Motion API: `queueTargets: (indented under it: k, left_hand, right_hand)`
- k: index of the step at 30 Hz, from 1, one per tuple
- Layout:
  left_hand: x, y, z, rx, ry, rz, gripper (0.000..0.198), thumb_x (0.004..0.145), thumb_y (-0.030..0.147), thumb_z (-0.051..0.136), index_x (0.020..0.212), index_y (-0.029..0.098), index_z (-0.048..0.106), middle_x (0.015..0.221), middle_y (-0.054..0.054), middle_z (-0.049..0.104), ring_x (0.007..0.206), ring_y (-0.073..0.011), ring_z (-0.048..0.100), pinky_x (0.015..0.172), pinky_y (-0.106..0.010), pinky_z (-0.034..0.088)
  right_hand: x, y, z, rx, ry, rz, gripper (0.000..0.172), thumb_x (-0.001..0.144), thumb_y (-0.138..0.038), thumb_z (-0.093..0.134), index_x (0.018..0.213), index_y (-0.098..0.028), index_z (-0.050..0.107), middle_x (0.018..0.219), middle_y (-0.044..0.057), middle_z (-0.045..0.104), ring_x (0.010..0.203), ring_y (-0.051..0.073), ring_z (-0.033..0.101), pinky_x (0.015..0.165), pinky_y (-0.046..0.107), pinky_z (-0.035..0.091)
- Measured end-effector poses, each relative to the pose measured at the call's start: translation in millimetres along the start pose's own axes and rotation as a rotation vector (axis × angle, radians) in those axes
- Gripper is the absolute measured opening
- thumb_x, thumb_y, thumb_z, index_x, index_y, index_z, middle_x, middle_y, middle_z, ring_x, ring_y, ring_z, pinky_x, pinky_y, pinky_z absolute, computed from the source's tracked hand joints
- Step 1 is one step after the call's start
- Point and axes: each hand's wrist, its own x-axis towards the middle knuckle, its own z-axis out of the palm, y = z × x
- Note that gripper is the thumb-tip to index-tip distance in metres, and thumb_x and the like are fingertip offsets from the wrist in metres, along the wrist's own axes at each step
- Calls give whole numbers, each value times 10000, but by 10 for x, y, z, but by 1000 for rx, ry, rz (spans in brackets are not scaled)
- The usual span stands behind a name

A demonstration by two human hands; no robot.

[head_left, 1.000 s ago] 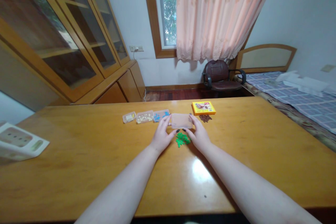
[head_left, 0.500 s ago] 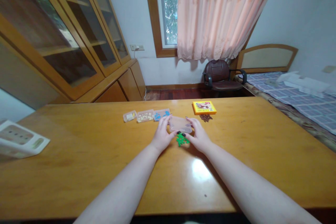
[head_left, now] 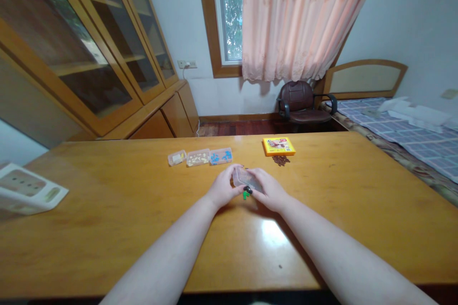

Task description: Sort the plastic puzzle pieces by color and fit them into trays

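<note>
Both my hands hold a clear plastic box [head_left: 246, 178] low over the middle of the table, with the box tilted. My left hand [head_left: 225, 187] is closed round its left end, and my right hand [head_left: 269, 189] grips the right end. Just below my thumbs some small green pieces [head_left: 245, 195] show; the box and hands hide the others. Farther back on the left stand a clear box of blue pieces [head_left: 221, 156], a clear box of cream pieces [head_left: 198, 157] and a smaller clear box [head_left: 177, 158] with pale and yellow contents.
Beyond my right hand lie a yellow flat box [head_left: 279, 146] and a pile of small brown pieces [head_left: 281, 160]. A white open-sided holder [head_left: 30, 189] stands at the table's left edge. Behind the table [head_left: 125, 228] is a brown armchair [head_left: 299, 100].
My hands have lowered the clear box toward me and tilted it over the green pieces, so fewer of them show. The other boxes have stayed in place.
</note>
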Motion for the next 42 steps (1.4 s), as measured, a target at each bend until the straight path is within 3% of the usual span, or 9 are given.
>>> queueTargets:
  k: [7,21,42]
  left_hand:
    - [-11,104,-12,162,18,15,605,706,395,654,1225,148,464,1168,-121,596,1052,-263,575,934,-400,447]
    - [-21,186,22,191,75,-57,599,660,314,682,1212,154,512,1158,-101,626,1032,-248,601,920,-368,472]
    - [16,190,56,163,85,-154,578,655,286,663,1199,134,537,1054,-86,668,942,-218,626,885,-348,487]
  right_hand:
    - [-9,15,4,-69,9,-35,456,853,-365,505,1256,-155,468,1157,137,576,1023,242,552,891,386,452]
    - [-42,34,20,-190,12,-93,434,874,-334,453,1269,-159,482,1156,142,601,1015,245,584,866,369,480]
    - [-21,-18,54,-117,-4,-42,393,912,-319,385,1258,-184,516,1108,121,639,972,224,612,856,351,477]
